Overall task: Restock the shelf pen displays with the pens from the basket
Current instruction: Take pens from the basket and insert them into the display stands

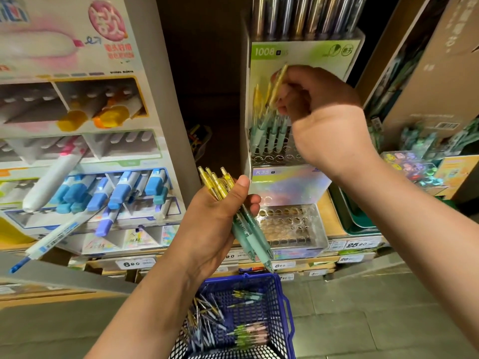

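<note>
The landmark is the clear pen display (290, 141) with the green "1008" card. Far to its left stands a marker rack (85, 151) with blue and yellow markers. Below the display and a little left, the left hand (217, 218) is wrapped around a bunch of pens (233, 208), yellow tops up and green tips down. Under that hand, on the floor, sits the blue basket (282, 307) with more pens lying inside. Right in front of the display, the right hand (313, 104) pinches one yellow pen (278, 84) in its fingertips, held tilted above the green pens already standing in the display's holes.
</note>
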{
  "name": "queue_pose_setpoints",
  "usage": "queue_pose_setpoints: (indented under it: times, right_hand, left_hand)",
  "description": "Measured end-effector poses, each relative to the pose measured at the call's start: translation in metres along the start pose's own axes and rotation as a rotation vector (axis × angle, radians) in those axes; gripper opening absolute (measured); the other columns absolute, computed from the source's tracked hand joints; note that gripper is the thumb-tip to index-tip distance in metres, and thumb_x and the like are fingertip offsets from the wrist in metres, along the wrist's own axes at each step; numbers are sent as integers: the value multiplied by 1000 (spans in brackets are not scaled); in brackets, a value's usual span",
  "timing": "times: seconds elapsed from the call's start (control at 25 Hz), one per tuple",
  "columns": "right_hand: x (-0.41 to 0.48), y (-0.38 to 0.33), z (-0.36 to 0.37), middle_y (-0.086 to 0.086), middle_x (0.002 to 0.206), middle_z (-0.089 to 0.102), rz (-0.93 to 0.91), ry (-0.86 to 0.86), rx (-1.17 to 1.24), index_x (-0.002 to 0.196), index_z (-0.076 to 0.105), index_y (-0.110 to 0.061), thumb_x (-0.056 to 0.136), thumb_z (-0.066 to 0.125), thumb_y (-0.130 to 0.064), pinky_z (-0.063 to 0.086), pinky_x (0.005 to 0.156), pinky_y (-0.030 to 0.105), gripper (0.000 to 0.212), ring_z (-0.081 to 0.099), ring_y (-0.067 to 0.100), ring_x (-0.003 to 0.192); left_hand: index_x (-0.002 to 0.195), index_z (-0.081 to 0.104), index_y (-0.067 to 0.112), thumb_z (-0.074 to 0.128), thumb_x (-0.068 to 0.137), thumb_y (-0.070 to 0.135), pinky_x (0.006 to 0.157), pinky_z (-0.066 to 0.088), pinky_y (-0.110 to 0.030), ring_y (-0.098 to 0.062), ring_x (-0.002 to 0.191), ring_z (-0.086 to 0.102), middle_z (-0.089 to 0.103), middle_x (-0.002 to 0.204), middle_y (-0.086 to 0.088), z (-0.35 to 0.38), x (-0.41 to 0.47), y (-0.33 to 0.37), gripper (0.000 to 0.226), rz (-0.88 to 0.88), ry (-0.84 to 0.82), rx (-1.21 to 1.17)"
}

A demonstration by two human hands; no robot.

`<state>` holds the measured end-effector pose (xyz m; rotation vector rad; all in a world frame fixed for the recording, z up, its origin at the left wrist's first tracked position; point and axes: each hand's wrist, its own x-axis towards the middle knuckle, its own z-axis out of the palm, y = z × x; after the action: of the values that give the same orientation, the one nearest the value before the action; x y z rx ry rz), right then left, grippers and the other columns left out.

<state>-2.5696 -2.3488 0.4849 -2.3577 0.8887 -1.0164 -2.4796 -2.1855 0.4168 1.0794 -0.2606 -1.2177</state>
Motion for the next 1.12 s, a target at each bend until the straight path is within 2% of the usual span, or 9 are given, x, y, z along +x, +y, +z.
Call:
queue_pose_setpoints:
  times: [0.12,0.24,0.44,0.6,0.72,0.8,0.88,1.04,1.12]
  right_hand:
    - [-4,-3,9,7,94,74,-92,11,-92,104,72,-13,97,58,-23,49,84,28,19,67,26,87]
    - [-5,-3,15,4,93,76,-21,19,-47,105,72,-13,93,65,-25,55,87,38,19,71,25,87]
    - [-10,-7,16,-1,88,77,9,79,-92,99,75,-17,91,66,-31,55,81,33,18,72,20,82]
    - [-18,-8,8,-12,80,72,190,-123,-100,98,73,-26,92,69,-37,51,73,18,13,68,6,73]
    - [-37,-11,4,-10,74,71,344,-379,209,103,74,-29,98,64,-27,52,69,15,12,65,-2,64]
    - [-49,-15,1,-5,74,67,436,-564,531,109,75,-24,101,58,-21,54,70,18,19,61,3,64]
    - [-52,-14,-3,3,75,60,491,-641,708,110,76,-20,100,59,-20,55,69,21,19,58,9,65]
    - [-50,-10,-3,-3,67,67,537,-460,661,105,69,-15,87,76,-31,52,59,18,25,59,8,57]
    - [-51,-10,-4,1,65,69,554,-387,670,102,68,-15,85,78,-30,52,56,19,25,59,8,54]
  left_hand:
    - [111,65,2,68,86,27,81,61,-32,-18,80,71,73,89,-13,-2,0,-3,35,15,34,20]
    - [110,63,1,67,88,29,79,61,-32,-18,79,72,75,85,-12,-3,0,-6,36,52,69,26]
    - [101,67,4,69,85,31,72,60,-29,-20,74,73,75,84,-12,-1,2,-6,32,125,100,-2]
    - [93,74,8,71,85,30,70,60,-29,-20,72,73,74,84,-12,2,3,-5,24,145,80,-12]
    - [100,73,5,71,84,32,72,60,-29,-20,75,73,74,87,-12,4,3,-2,31,149,26,13]
    - [96,78,9,72,82,32,73,60,-28,-19,77,73,75,86,-12,5,4,-1,28,149,-15,17]
    - [94,80,11,72,82,32,74,60,-27,-18,80,74,75,86,-12,7,2,0,26,147,-47,6]
    - [98,75,8,68,89,25,77,60,-31,-22,86,74,74,95,-15,7,0,-3,20,148,-129,74]
    - [102,70,5,67,91,19,76,60,-32,-23,85,73,73,95,-15,9,0,-5,18,163,-129,116]
